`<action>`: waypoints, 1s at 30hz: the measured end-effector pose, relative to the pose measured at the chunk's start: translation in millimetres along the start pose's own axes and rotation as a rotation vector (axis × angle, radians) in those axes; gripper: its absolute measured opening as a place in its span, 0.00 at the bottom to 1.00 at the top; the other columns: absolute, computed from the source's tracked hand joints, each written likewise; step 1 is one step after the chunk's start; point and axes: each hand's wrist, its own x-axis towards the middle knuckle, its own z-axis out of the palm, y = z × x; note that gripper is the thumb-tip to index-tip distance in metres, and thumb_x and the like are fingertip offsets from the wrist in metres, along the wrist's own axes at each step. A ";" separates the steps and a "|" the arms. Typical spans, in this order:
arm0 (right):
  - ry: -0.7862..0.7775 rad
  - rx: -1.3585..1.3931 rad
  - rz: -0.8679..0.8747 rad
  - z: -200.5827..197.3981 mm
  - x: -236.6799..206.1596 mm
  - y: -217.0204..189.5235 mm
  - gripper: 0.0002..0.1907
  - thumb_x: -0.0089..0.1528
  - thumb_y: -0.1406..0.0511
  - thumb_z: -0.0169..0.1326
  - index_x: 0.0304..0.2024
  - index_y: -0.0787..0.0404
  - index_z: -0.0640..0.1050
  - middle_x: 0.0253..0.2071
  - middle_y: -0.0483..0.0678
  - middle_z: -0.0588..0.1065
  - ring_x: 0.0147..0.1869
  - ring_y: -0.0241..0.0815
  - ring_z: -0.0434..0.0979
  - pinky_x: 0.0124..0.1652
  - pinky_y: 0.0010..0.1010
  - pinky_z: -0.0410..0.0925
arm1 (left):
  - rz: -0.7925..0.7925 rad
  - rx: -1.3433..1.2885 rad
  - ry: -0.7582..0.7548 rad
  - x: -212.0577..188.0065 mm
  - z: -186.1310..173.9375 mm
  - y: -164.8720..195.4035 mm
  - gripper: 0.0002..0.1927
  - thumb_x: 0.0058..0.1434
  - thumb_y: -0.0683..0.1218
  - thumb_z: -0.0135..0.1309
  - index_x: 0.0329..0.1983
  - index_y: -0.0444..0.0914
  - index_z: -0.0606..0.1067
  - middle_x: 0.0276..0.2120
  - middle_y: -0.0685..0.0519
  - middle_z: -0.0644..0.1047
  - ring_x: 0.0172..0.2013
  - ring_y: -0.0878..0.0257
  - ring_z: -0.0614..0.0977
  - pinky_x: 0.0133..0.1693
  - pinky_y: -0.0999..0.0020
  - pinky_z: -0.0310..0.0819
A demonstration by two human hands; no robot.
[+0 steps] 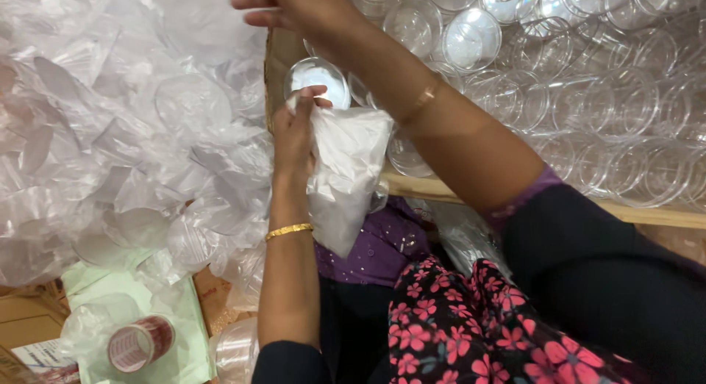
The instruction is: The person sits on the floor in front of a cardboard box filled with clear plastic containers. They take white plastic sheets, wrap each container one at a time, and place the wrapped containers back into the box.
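A person's left hand [298, 130], at the centre of the frame, is closed around the gathered neck of a white plastic bag [346, 174], which hangs down over a purple garment. The right hand [290, 8], at the top edge, reaches across with fingers loosely curled; its fingertips are cut off by the frame, so what it has hold of, if anything, cannot be told. Just beside the left thumb lies a clear round lid [318, 79]. The upper right of the frame is filled with clear plastic cups [588, 105] lying in rows on their sides against a wooden ledge [434, 187]. A heap of crumpled clear plastic wrapping [125, 127] covers the left half and hides whatever surface lies under it. At lower left a roll of tape [140, 343] rests on a pale green sheet [184, 310]. A floral cloth [456, 325] fills the bottom centre. The room beyond is out of view.
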 end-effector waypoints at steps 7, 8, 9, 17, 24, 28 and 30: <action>-0.149 -0.789 0.037 -54.3 -127.7 3.5 0.31 0.62 0.57 0.66 0.59 0.70 0.73 0.49 0.54 0.76 0.51 0.40 0.75 0.51 0.34 0.70 | 0.034 -0.184 0.024 -2.9 13.7 9.6 0.24 0.71 0.60 0.51 0.41 0.33 0.79 0.36 0.54 0.79 0.38 0.67 0.78 0.42 0.70 0.74; -0.161 -0.808 0.197 -57.3 -140.2 3.2 0.27 0.59 0.59 0.68 0.54 0.68 0.76 0.39 0.53 0.77 0.43 0.38 0.74 0.44 0.32 0.70 | 0.025 -0.195 0.013 -3.8 15.0 11.6 0.23 0.71 0.59 0.52 0.41 0.33 0.79 0.36 0.54 0.79 0.38 0.67 0.78 0.43 0.70 0.74; -0.082 -0.706 0.235 -58.0 -148.0 3.3 0.23 0.60 0.60 0.66 0.51 0.69 0.78 0.38 0.52 0.78 0.42 0.37 0.75 0.43 0.31 0.71 | 0.018 -0.207 0.001 -4.7 16.0 13.4 0.22 0.71 0.58 0.53 0.41 0.32 0.79 0.36 0.54 0.79 0.38 0.68 0.78 0.43 0.70 0.74; 0.086 -0.838 0.285 -51.2 -171.6 -4.8 0.09 0.67 0.66 0.56 0.44 0.66 0.82 0.33 0.47 0.81 0.37 0.33 0.81 0.38 0.25 0.72 | 0.075 -0.082 -0.067 -6.6 20.6 9.7 0.11 0.65 0.46 0.65 0.38 0.37 0.74 0.35 0.53 0.81 0.37 0.67 0.79 0.45 0.72 0.73; 0.118 -0.338 0.097 -60.1 -168.3 -4.6 0.11 0.69 0.64 0.56 0.48 0.66 0.79 0.41 0.44 0.82 0.43 0.32 0.81 0.46 0.25 0.74 | 0.112 0.065 -0.148 -6.0 25.2 13.9 0.19 0.72 0.55 0.57 0.45 0.33 0.82 0.36 0.56 0.78 0.42 0.70 0.77 0.51 0.76 0.69; 0.008 -0.514 0.118 -62.9 -170.5 -7.0 0.11 0.67 0.65 0.60 0.48 0.66 0.81 0.40 0.45 0.81 0.43 0.31 0.79 0.46 0.25 0.74 | 0.025 -0.039 -0.154 -7.9 28.3 24.0 0.21 0.67 0.57 0.56 0.44 0.33 0.81 0.35 0.56 0.80 0.38 0.69 0.77 0.44 0.74 0.70; 0.062 -0.582 0.160 -63.4 -171.4 -5.6 0.10 0.67 0.65 0.60 0.46 0.66 0.81 0.37 0.44 0.81 0.41 0.30 0.79 0.43 0.25 0.74 | 0.073 0.094 -0.173 -8.1 28.6 25.3 0.21 0.65 0.55 0.59 0.49 0.33 0.79 0.36 0.56 0.80 0.40 0.71 0.77 0.48 0.76 0.70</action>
